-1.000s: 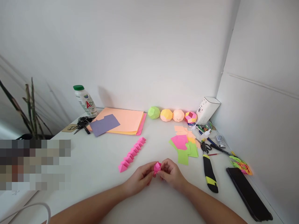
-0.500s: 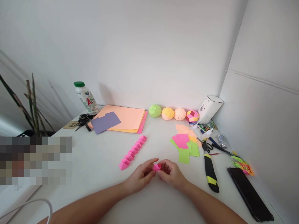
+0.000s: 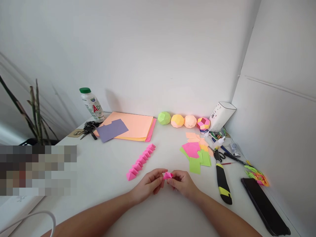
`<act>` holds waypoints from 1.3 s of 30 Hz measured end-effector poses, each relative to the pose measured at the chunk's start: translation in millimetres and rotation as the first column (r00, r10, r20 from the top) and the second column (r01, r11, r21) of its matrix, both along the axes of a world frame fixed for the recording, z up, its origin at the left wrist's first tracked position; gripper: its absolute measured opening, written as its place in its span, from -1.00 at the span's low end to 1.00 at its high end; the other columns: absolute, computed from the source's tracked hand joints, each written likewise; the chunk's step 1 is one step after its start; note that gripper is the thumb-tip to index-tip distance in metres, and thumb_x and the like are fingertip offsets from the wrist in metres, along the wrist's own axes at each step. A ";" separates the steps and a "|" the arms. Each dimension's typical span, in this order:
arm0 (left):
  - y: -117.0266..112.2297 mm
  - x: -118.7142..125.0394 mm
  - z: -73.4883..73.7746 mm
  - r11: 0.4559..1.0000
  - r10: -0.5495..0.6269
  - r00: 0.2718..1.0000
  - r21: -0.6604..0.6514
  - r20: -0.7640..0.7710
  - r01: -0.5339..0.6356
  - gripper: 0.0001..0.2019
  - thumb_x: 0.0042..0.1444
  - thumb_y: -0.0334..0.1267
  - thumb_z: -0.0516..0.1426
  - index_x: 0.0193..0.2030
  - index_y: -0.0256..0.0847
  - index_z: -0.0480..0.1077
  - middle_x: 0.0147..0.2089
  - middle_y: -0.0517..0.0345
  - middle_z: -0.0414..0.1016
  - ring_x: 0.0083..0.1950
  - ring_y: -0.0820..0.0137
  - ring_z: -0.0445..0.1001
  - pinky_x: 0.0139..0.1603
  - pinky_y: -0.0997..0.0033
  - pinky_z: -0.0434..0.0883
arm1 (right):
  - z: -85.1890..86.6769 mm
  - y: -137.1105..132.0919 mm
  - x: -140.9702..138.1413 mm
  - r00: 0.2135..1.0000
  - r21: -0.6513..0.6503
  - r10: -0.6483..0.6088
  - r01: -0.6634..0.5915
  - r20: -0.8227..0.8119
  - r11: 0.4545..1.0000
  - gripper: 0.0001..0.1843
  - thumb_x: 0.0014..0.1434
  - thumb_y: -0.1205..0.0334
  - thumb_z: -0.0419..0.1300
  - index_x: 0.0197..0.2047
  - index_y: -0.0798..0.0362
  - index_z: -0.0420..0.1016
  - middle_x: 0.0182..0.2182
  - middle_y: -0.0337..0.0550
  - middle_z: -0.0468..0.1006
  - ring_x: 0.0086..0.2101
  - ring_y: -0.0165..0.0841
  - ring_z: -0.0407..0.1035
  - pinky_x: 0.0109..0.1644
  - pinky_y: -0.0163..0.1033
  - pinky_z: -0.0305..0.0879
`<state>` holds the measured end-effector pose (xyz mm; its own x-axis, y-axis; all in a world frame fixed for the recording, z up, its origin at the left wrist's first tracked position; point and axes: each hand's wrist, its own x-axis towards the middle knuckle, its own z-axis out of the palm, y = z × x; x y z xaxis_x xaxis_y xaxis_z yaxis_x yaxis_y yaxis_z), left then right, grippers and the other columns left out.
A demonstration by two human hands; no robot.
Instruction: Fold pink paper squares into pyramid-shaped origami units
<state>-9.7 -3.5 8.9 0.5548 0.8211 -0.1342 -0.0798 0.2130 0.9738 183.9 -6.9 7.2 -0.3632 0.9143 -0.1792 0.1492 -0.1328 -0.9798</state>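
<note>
Between my two hands, just above the white table, is a small folded pink paper piece. My right hand pinches it between thumb and fingers at its right side. The fingers of my left hand are bent and closed at its left edge, with the fingertips touching it. Left of my hands, a slanting row of pink folded paper pieces lies on the table, each piece close behind another. Right of my hands lie loose paper squares in pink, green and peach.
A utility knife, scissors and a phone lie at the right. Paper balls line the wall beside a white box. Back left are peach sheets, a purple card, keys and a bottle.
The pink piece has turned in my fingers and shifted slightly right, showing a more pointed side. My left thumb has drawn back from it a little. Things on the table stay put.
</note>
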 end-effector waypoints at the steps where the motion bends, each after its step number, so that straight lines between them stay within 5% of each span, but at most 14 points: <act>1: 0.5 -0.2 -0.5 1.000 0.005 1.000 -0.002 0.002 -0.005 -0.59 0.12 0.01 0.08 0.01 -0.22 0.30 -0.47 0.29 0.30 -0.56 0.54 0.23 -0.52 0.48 0.17 | 0.3 0.2 0.1 1.000 -0.009 0.000 0.000 0.003 1.000 -0.71 0.05 0.02 0.25 -0.42 0.11 0.45 -0.61 -0.30 0.34 -0.58 -0.48 0.21 -0.54 -0.36 0.10; 25: -5.4 2.1 -3.8 0.985 0.103 0.992 0.148 -0.069 -0.092 -0.56 0.11 0.00 0.09 0.07 -0.16 0.30 -0.36 0.16 0.42 -0.52 0.52 0.18 -0.54 0.51 0.16 | 4.7 2.2 -2.5 0.993 -0.050 -0.016 0.010 -0.114 0.999 -0.68 0.02 0.01 0.27 -0.50 0.11 0.45 -0.56 -0.23 0.45 -0.59 -0.49 0.24 -0.52 -0.36 0.18; 29: -5.6 4.3 6.6 0.996 0.042 0.998 0.087 -0.048 -0.038 -0.64 0.09 0.01 0.11 -0.12 -0.23 0.37 -0.33 0.14 0.40 -0.50 0.52 0.24 -0.51 0.49 0.22 | 6.2 0.6 -4.1 0.993 -0.021 -0.032 0.030 -0.115 0.999 -0.70 0.00 0.02 0.27 -0.49 0.11 0.47 -0.57 -0.25 0.40 -0.59 -0.49 0.21 -0.52 -0.35 0.15; 33: -5.1 7.4 12.0 0.997 0.064 0.986 0.060 -0.154 -0.056 -0.65 0.07 0.05 0.11 -0.40 -0.26 0.32 -0.53 0.26 0.29 -0.55 0.52 0.21 -0.56 0.52 0.15 | 4.8 -1.4 -5.3 0.995 0.004 -0.054 0.055 -0.082 0.998 -0.72 0.00 0.04 0.27 -0.48 0.11 0.47 -0.60 -0.29 0.34 -0.59 -0.48 0.19 -0.52 -0.35 0.12; 39: -4.1 6.5 10.6 0.998 0.037 0.990 0.058 -0.138 -0.029 -0.60 0.05 0.10 0.11 -0.49 -0.22 0.22 -0.61 0.36 0.13 -0.59 0.56 0.06 -0.59 0.55 0.03 | 3.5 -3.9 -7.8 0.998 0.034 -0.040 0.042 -0.046 0.999 -0.73 0.05 0.06 0.23 -0.48 0.11 0.43 -0.62 -0.30 0.30 -0.59 -0.49 0.14 -0.52 -0.34 0.08</act>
<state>-3.3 -7.6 19.5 0.5065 0.8470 -0.1612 0.0508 0.1573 0.9862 176.1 -10.8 10.7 -0.3325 0.9339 -0.1311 0.0996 -0.1035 -0.9896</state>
